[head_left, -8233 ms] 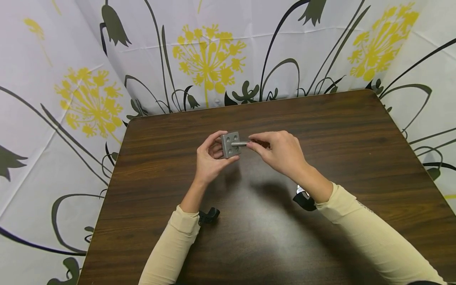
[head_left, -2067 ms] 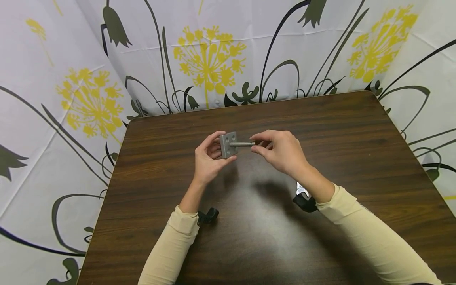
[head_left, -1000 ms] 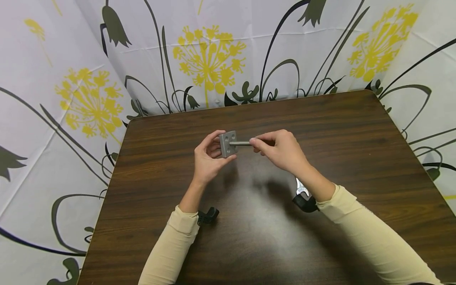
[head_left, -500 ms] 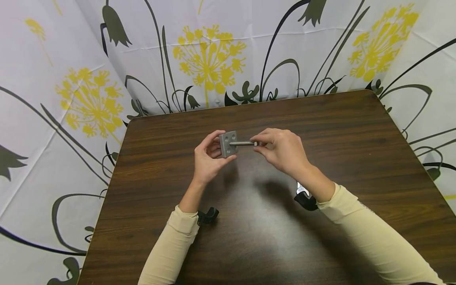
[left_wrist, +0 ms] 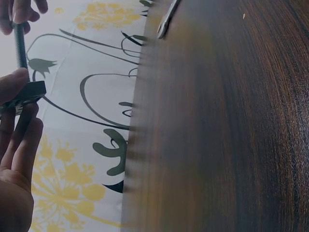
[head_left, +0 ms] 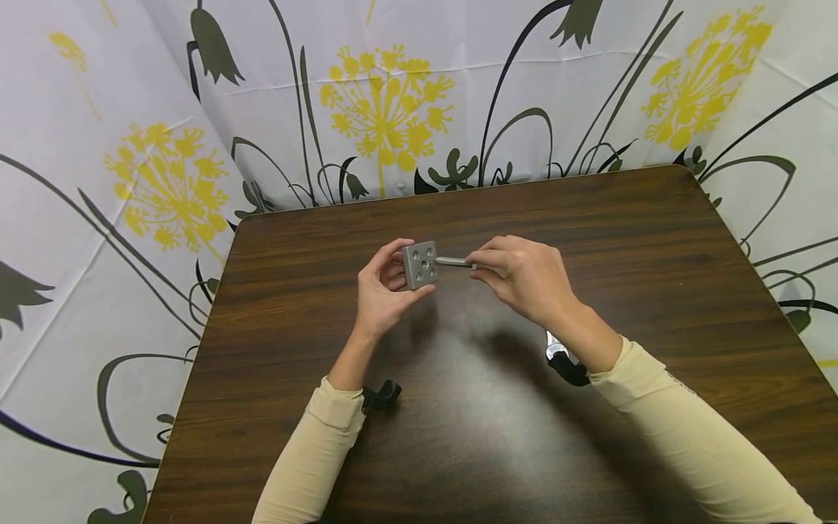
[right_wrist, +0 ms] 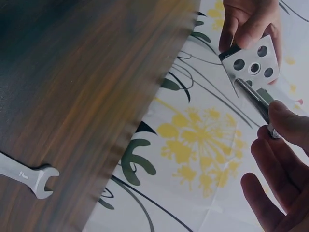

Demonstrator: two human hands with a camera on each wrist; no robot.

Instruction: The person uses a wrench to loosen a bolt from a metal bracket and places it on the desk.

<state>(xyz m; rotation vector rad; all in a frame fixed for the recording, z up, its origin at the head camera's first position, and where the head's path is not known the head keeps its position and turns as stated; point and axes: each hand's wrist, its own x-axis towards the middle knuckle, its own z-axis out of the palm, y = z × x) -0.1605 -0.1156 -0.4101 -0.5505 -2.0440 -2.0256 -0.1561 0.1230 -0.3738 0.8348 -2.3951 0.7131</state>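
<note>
Dark wood table (head_left: 655,240), floral curtain (head_left: 98,145) around; hands pinching metal block (head_left: 420,264) and bolt (head_left: 453,261).

Grey block (head_left: 420,264), dark brown woodgrain table (head_left: 458,407), white curtain (head_left: 98,182) with yellow flowers.

The hands work above the middle of the dark table (head_left: 655,240), whose top lies bare to the left, right and far side. The only obstacle on it is a wrench (right_wrist: 26,176), lying flat under the right forearm. A floral curtain (head_left: 393,94) walls the table's far and side edges closely; whether it touches the rim is hard to tell.
</note>
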